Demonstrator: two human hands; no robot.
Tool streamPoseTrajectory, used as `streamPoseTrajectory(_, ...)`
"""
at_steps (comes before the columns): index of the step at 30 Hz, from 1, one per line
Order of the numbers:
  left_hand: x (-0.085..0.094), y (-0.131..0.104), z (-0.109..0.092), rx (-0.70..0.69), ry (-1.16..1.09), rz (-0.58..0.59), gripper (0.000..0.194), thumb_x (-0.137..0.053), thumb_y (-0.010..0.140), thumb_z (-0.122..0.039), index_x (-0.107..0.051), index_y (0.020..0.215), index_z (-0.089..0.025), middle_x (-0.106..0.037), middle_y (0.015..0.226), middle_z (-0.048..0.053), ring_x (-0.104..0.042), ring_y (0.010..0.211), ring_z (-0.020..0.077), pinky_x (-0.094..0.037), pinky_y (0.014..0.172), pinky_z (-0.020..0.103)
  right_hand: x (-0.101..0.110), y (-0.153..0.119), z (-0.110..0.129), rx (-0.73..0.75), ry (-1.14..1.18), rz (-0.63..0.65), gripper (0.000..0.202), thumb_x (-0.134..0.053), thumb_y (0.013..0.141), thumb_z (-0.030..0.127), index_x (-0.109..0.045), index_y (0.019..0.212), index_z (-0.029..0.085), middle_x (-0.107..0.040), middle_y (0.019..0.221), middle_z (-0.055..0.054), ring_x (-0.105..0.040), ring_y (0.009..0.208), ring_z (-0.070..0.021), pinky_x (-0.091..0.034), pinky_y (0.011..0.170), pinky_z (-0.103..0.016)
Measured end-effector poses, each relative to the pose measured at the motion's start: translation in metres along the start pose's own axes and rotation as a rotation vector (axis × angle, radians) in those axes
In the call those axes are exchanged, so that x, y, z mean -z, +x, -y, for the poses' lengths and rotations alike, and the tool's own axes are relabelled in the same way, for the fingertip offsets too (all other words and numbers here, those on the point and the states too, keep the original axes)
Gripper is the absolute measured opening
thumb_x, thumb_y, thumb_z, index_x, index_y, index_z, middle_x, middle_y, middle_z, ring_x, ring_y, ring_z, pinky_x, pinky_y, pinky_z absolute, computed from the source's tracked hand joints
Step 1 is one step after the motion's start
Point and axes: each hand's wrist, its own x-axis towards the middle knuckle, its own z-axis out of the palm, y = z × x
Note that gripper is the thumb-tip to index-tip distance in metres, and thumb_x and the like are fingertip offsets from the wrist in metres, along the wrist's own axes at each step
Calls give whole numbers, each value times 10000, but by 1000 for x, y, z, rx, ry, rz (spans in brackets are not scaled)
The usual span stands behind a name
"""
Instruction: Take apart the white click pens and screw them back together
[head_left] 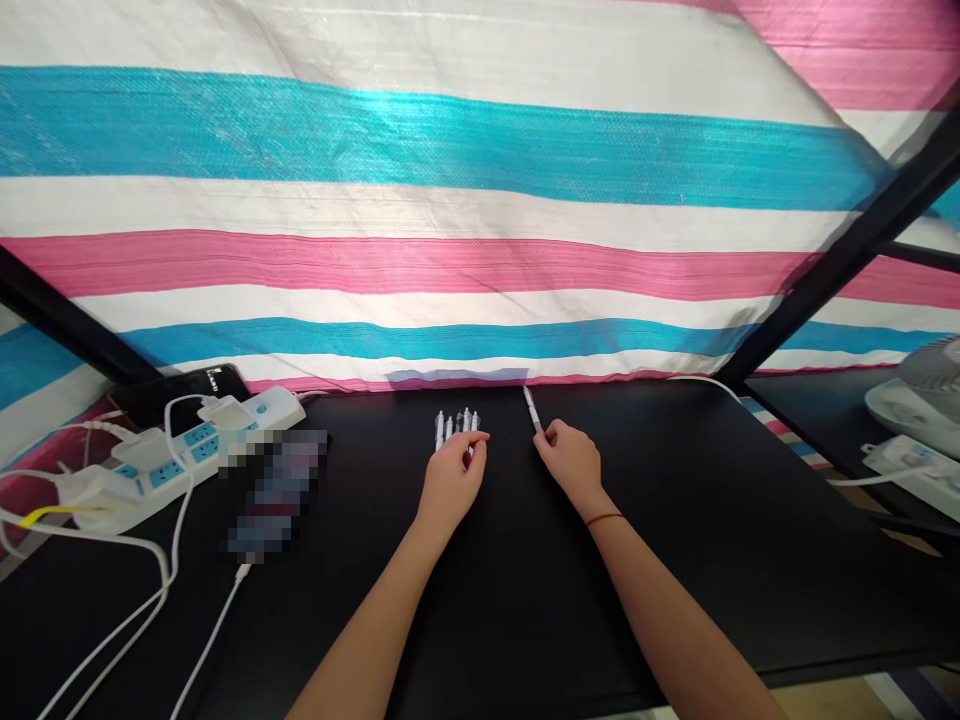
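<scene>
Several white pens (440, 428) lie side by side on the black tabletop, their tips pointing away from me. My left hand (454, 474) rests over their near ends, with its fingers curled and the thumb and index finger close together. The hand hides the lower parts of these pens, so whether it grips any of them does not show. To the right, my right hand (571, 456) pinches the near end of a single white pen (531, 406), which slants up and away from the fingertips. A thin dark red band circles the right wrist.
On the left stand a white power strip (166, 488) with plugs and cables, a black phone-like device (180, 392) and a pixelated phone (279, 495) on a charging cable. A striped tarp (480, 230) rises behind the black table (720, 540). At far right is a fan (919, 410).
</scene>
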Motion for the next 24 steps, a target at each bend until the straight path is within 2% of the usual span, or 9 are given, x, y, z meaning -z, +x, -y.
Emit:
streamPoseTrajectory(4, -2, 0, 4, -30, 69, 4, 230, -447, 869, -272, -647, 962, -207, -673, 904, 26, -570, 638, 139, -452, 682, 260, -1, 1, 2, 1, -9, -4, 230, -487, 832, 363, -549, 670, 212, -606, 648, -12, -535, 587, -154, -218, 493, -246)
streamPoseTrajectory(8, -4, 0, 8, -104, 317, -29, 215, -443, 866, -232, -649, 917, -196, -671, 919, 50, -577, 827, 200, -428, 792, 316, -1, 2, 2, 11, 8, -10, 227, -495, 829, 367, -548, 669, 214, -605, 647, 1, -537, 600, -149, -218, 496, -244)
streamPoseTrajectory(11, -6, -1, 8, -74, 586, -45, 191, -501, 844, -311, -645, 887, -194, -649, 915, 83, -540, 898, 259, -405, 757, 350, 0, 1, 2, 31, 39, -21, 241, -478, 845, 369, -545, 669, 219, -608, 647, 12, -535, 602, -141, -223, 505, -240)
streamPoseTrajectory(14, -8, -3, 6, -14, 754, -15, 240, -536, 819, -401, -626, 879, -187, -616, 932, 108, -516, 905, 285, -383, 715, 359, 2, 0, 2, 50, 45, -29, 251, -472, 854, 373, -542, 671, 216, -612, 659, 12, -535, 606, -137, -225, 513, -240)
streamPoseTrajectory(24, -11, -3, 6, 60, 810, 55, 228, -488, 847, -385, -598, 874, -187, -590, 924, 106, -508, 903, 275, -350, 721, 357, -2, -2, 7, 123, -127, 3, 220, -502, 850, 371, -553, 726, 197, -598, 694, -16, -536, 618, -143, -199, 497, -255)
